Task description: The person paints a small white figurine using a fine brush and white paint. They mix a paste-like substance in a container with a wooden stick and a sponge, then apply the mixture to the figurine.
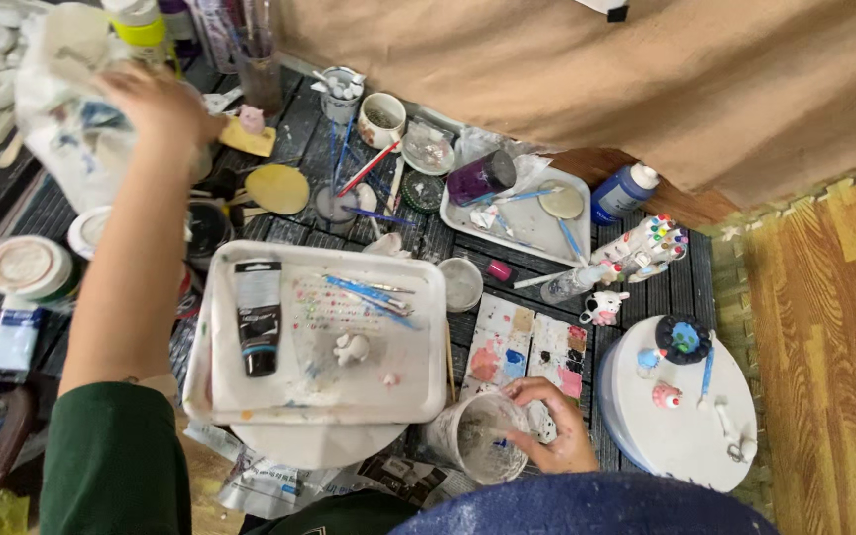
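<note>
We sit over a dark slatted table (pixel 666 287) crowded with painting gear. Largest before us is the white tray (pixel 428 327), smeared with pale paint, holding a black paint tube (pixel 259 315), blue-handled brushes (pixel 369 294) and a small white figurine (pixel 352 348) that looks unpainted, so its colouring seems yet to come. To the right a round white turntable (pixel 686 441) carries little coloured pieces, one pink and one blue, which look already painted. Between tray and turntable lies a paint palette (pixel 527 352) with pink, blue and brown patches already mixed.

Our left hand (pixel 156 99) reaches far up and left, fingers closed on a paint-stained white cloth (pixel 66 119); the motion blur keeps us from judging how tight the grip is. Our right hand (pixel 552 426) stays near our lap, well apart from the left, wrapped around the rim of a clear plastic cup (pixel 478 436) streaked with white residue, standing just below the tray's corner.
</note>
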